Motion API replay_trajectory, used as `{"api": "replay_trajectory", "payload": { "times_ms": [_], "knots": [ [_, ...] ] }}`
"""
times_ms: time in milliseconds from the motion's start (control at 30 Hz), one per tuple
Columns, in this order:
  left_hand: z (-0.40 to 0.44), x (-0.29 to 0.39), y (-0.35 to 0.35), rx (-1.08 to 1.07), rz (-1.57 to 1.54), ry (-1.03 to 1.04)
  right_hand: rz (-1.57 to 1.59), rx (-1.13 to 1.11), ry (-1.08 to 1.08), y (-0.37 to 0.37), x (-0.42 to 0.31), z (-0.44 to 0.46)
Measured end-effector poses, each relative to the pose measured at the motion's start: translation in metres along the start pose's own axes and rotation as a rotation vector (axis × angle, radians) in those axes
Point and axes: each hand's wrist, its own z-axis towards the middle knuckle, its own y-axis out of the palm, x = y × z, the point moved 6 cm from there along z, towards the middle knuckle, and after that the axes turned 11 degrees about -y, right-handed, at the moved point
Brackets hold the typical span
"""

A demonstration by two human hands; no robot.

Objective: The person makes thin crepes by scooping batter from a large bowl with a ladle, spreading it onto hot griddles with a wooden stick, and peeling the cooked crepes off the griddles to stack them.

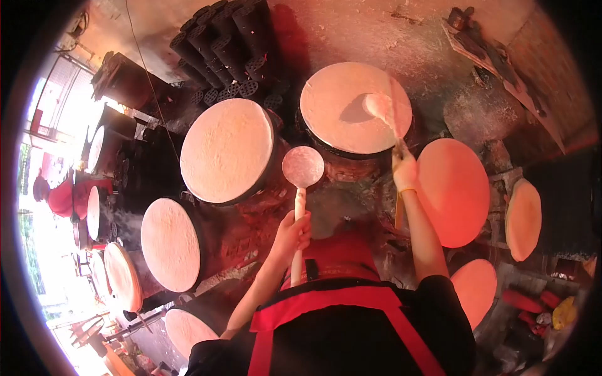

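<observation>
My left hand point(293, 232) is wrapped round the pale handle of a ladle point(303, 167), its round, light-coloured head pointing up. That ladle stands between two round griddles, over the dark floor. Stretched forward, my right hand point(404, 168) grips the end of a pale round-headed tool point(380, 108), whose exact kind I cannot make out. The tool's head is over the far griddle point(342, 88) and casts a shadow on its pale, coated surface. To the left, a second griddle point(227, 150) bears a similar pale layer.
More round griddles surround me, including a left one point(170, 244) and a reddish right one point(453, 193). Dark perforated coal briquettes point(226, 56) are stacked at the back. A board point(501, 75) juts out at upper right. Steam drifts at left.
</observation>
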Motion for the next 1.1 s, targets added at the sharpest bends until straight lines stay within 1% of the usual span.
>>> {"api": "replay_trajectory", "payload": {
  "times_ms": [33,100,167,200,233,267,333,400,467,567,600,633,667,700,767,800,867,900,933,967,1000,1033,1067,1100],
  "knots": [
    [0.003,-0.005,0.002,-0.008,-0.011,-0.002,-0.356,-0.109,-0.043,0.006,-0.028,-0.008],
    [0.005,-0.009,0.006,-0.009,-0.027,-0.008,-0.369,-0.159,-0.115,0.027,-0.019,-0.024],
    [-0.002,-0.006,0.002,0.04,-0.014,-0.008,-0.246,-0.357,0.092,0.06,-0.032,-0.053],
    [0.001,-0.002,-0.001,0.046,-0.023,0.008,-0.159,-0.374,0.059,0.071,-0.025,-0.057],
    [0.0,-0.004,-0.005,0.059,-0.034,0.007,-0.075,-0.394,0.045,0.081,-0.045,-0.067],
    [0.001,-0.008,-0.006,0.063,-0.053,0.002,-0.237,-0.497,0.02,0.067,-0.066,-0.074],
    [0.003,-0.008,-0.005,0.054,-0.05,0.008,-0.019,-0.308,0.081,0.044,-0.017,-0.051],
    [0.003,-0.009,-0.007,0.05,-0.049,0.007,0.037,-0.163,0.08,0.015,0.006,-0.017],
    [0.011,-0.009,-0.008,0.038,-0.046,0.012,-0.2,-0.187,-0.028,0.005,-0.019,0.003],
    [0.026,0.008,-0.006,0.042,0.031,0.016,-0.113,-0.473,-0.029,0.007,-0.027,-0.044],
    [0.032,0.016,-0.008,0.048,0.055,0.027,-0.105,-0.487,0.083,0.003,-0.032,-0.07],
    [0.041,0.026,-0.01,0.054,0.077,0.04,-0.121,-0.506,0.017,-0.006,-0.064,-0.089],
    [0.057,0.039,-0.014,0.079,0.134,0.059,-0.056,-0.49,0.042,-0.018,-0.071,-0.106],
    [0.071,0.056,-0.013,0.06,0.19,0.087,-0.088,-0.486,0.048,-0.029,-0.073,-0.117],
    [0.104,0.088,-0.004,0.092,0.304,0.196,-0.009,-0.285,0.102,-0.044,-0.062,-0.13],
    [0.126,0.1,0.002,0.06,0.322,0.223,0.014,-0.179,0.115,-0.048,-0.057,-0.133],
    [0.17,0.114,0.01,0.098,0.356,0.226,-0.016,0.04,0.096,-0.037,-0.062,-0.126],
    [0.193,0.114,0.013,0.199,0.377,0.2,-0.097,0.001,0.105,-0.022,-0.047,-0.128],
    [0.21,0.106,0.021,0.203,0.337,0.15,-0.122,-0.063,0.071,-0.004,-0.021,-0.134],
    [0.203,0.099,0.04,0.235,0.218,0.125,-0.001,-0.105,0.22,0.013,-0.02,-0.141],
    [0.214,0.09,0.049,0.238,0.174,0.096,0.107,-0.136,0.375,0.029,-0.022,-0.148],
    [0.225,0.082,0.05,0.242,0.127,0.07,0.364,-0.141,0.707,0.05,-0.049,-0.156],
    [0.23,0.09,0.052,0.024,0.442,0.454,0.471,-0.177,0.792,0.06,-0.05,-0.158],
    [0.23,0.088,0.054,-0.169,0.043,0.175,0.588,-0.222,0.855,0.063,-0.058,-0.154]
  ]
}}
